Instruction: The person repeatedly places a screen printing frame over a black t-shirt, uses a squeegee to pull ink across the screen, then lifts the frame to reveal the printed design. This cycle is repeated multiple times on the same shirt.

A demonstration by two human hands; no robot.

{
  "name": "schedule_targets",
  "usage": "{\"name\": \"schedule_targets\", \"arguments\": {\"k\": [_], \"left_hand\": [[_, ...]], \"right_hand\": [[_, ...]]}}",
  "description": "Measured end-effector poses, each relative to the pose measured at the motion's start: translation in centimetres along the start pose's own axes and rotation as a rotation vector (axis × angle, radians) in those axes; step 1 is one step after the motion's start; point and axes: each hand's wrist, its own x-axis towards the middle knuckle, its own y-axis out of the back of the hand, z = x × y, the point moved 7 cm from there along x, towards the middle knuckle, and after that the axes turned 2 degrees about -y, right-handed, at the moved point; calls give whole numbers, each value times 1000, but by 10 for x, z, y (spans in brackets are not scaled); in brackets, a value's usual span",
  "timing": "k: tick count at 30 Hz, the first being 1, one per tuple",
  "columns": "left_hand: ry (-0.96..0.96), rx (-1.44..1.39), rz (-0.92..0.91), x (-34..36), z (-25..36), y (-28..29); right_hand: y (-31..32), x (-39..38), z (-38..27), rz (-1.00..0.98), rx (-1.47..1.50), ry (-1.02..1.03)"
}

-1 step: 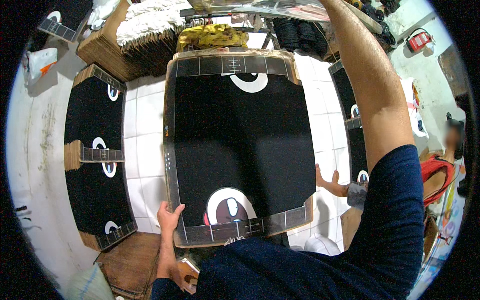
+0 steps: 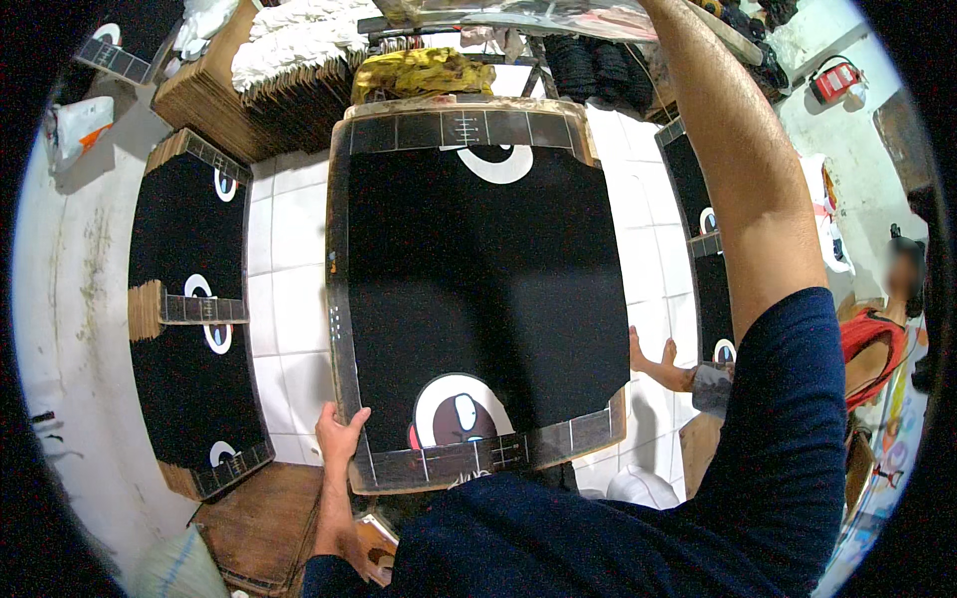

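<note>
The left hand (image 2: 341, 436) clasps the near-left rim of the board (image 2: 339, 249), likely stiff and best held there, off its soft-looking black cloth (image 2: 478, 279), the right hand unseen.

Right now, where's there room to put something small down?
White tiles lie bare between the big board and the black panels on the left. The board's black middle is bare too, between its two eye prints. Crowded: past the far edge, with yellow cloth and black bundles.

The black cloth (image 2: 478, 269) looks matt, the floor tiles (image 2: 289, 309) smooth
</note>
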Motion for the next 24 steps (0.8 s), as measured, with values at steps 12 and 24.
{"name": "schedule_targets", "arguments": {"k": [12,24], "left_hand": [[57,189,38,13,32,1],[175,180,56,24,-12,-24]], "right_hand": [[3,36,4,20,42,40],[5,51,6,40,-25,46]]}}
